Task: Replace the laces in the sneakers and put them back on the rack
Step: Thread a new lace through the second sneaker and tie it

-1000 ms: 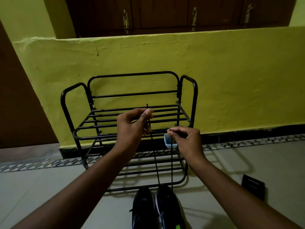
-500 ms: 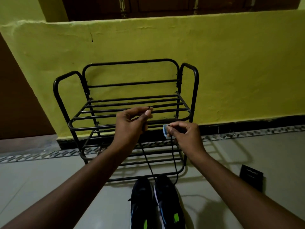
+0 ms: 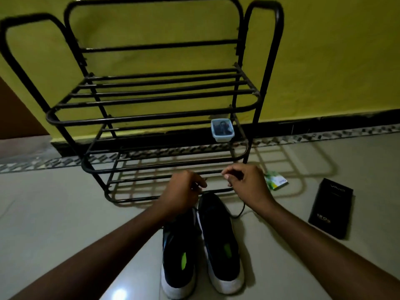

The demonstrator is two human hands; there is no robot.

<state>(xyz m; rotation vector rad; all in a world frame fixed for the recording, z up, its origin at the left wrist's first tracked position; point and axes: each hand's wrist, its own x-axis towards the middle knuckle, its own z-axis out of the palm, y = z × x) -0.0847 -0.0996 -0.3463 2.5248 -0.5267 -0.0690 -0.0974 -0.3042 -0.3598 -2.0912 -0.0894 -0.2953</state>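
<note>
Two dark sneakers with white soles stand side by side on the floor, the left sneaker [image 3: 179, 256] and the right sneaker [image 3: 220, 241], toes toward the black metal rack [image 3: 151, 120]. My left hand [image 3: 181, 191] hovers over the left sneaker's toe and pinches one end of a black lace [image 3: 239, 213]. My right hand [image 3: 246, 182] pinches the other end just in front of the rack's lowest bars. The lace loops down to the floor right of the right sneaker.
A small blue-rimmed container [image 3: 223, 129] with dark contents sits on the rack's middle shelf at right. On the floor to the right lie a green-and-white packet [image 3: 277, 180] and a black box [image 3: 331, 208]. A yellow wall stands behind the rack.
Both hands came down from in front of the rack's upper shelf to just above the sneakers' toes, still holding the lace ends. The camera tilted down and closer.
</note>
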